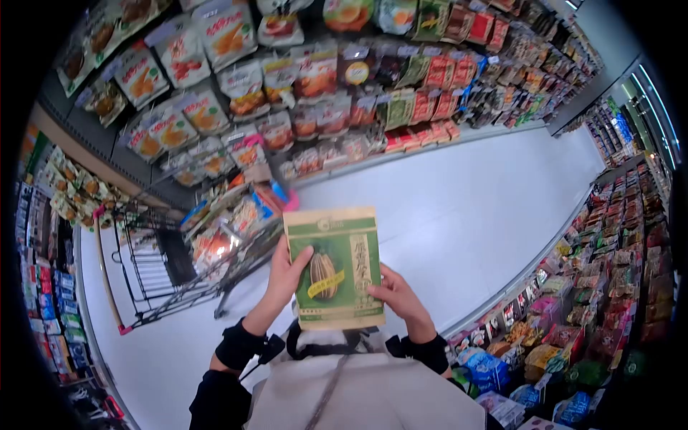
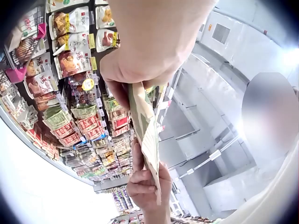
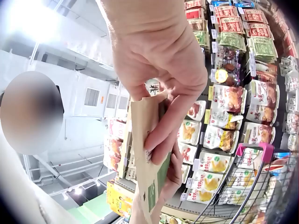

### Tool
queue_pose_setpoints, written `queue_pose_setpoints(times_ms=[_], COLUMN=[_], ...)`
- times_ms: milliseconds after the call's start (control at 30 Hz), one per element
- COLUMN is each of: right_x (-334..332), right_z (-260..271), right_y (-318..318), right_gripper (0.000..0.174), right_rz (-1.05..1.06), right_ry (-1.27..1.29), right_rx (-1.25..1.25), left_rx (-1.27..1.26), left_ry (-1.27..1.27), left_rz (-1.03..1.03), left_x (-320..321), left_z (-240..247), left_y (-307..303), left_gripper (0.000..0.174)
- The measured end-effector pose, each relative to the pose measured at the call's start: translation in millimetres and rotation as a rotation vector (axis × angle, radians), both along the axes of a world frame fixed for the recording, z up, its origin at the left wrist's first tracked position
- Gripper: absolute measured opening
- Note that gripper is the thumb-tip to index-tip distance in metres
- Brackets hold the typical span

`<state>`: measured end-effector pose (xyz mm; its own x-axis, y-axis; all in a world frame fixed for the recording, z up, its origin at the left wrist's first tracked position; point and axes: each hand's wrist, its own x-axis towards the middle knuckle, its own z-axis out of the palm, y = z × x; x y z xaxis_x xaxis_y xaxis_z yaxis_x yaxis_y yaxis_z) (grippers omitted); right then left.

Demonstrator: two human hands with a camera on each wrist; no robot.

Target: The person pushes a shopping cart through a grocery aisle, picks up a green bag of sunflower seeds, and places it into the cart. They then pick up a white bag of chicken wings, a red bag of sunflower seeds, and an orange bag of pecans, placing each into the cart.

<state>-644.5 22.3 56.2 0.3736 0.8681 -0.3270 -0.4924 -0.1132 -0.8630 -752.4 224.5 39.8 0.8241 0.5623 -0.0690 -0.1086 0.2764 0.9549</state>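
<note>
A green and tan bag of sunflower seeds (image 1: 337,279) is held upright in front of the body, its printed front toward the head camera. My left hand (image 1: 285,274) grips its left edge, thumb on the front. On the opposite edge, my right hand (image 1: 398,292) pinches the bag lower down, thumb also on the front. From the left wrist view the bag (image 2: 145,126) appears edge-on between both hands. In the right wrist view, fingers (image 3: 166,126) of the right hand lie along one face of the bag.
A black wire shopping cart (image 1: 154,251) with several packages stands to the left. Hanging snack bags (image 1: 229,32) fill the shelf ahead. More packaged goods (image 1: 566,315) line the right side, and another shelf (image 1: 54,301) is at far left. Pale floor (image 1: 459,208) runs between them.
</note>
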Motion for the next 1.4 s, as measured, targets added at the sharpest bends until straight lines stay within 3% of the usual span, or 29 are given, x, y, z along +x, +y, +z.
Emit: queue_pose_setpoints(times_ms=[233, 600, 1000, 1200, 1400], right_x=[73, 140, 236, 332, 420], right_z=[-9, -39, -59, -58, -35], right_y=[-67, -149, -117, -82, -44], right_gripper=[0.052, 0.052, 0.048, 0.047, 0.043], right_rz=[-0.111, -0.445, -0.479, -0.454, -0.397], right_ry=[-0.026, 0.052, 0.070, -0.002, -0.136], right_rx=[0.042, 0.101, 0.096, 0.049, 0.045], left_rx=[0.144, 0.129, 0.053, 0.140, 0.330], left_ry=[0.029, 0.154, 0.202, 0.059, 0.059], left_rz=[-0.255, -0.676, -0.634, -0.544, -0.477], left_x=[84, 176, 276, 371, 445], left_z=[1, -3, -29, -44, -18], left_y=[-51, -121, -100, -69, -34], left_gripper=[0.038, 0.043, 0.048, 0.041, 0.040])
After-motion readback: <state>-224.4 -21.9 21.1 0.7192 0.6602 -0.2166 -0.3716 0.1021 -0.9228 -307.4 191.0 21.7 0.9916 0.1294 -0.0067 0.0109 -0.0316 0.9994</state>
